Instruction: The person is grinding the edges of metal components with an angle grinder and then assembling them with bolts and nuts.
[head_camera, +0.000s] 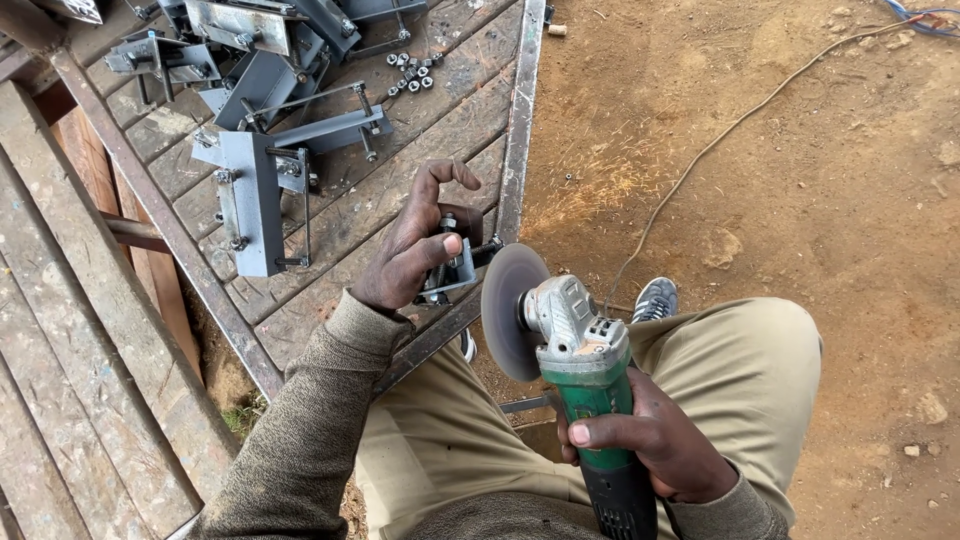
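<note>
My left hand (415, 245) presses a small grey metal bracket with a threaded bolt (447, 270) against the edge of a wooden platform (400, 170). My right hand (650, 435) grips the green body of an angle grinder (585, 365). Its round cutting disc (510, 310) stands on edge just right of the bolt's tip, close to it; whether they touch I cannot tell. The grinder's cord (700, 160) trails off across the dirt ground.
Several grey steel brackets with bolts (265, 150) lie piled on the platform's planks, with a cluster of loose nuts (410, 72) beyond them. A steel frame rail (522, 110) edges the platform. My knee (740, 350) and shoe (655, 298) rest over brown earth.
</note>
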